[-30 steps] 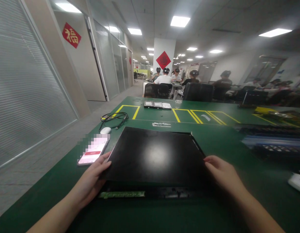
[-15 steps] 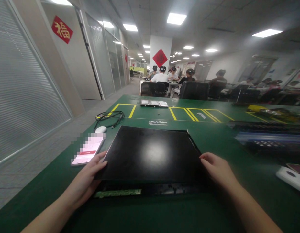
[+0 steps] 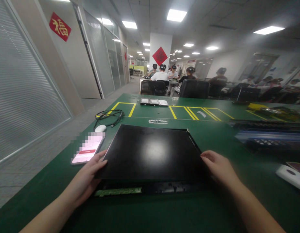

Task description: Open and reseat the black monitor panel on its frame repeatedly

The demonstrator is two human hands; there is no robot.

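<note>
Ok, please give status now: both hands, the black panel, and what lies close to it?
Left hand and right hand grip black panel by side edges. Panel flat on green table. Phone beside left hand, mouse behind.

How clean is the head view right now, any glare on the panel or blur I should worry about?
Head view: a ceiling light throws a soft glare patch on the flat glossy black panel between the left hand and right hand; the right edge is smeared, blurring the dark keyboard stack; straight lines bow outward near the frame edges.
</note>
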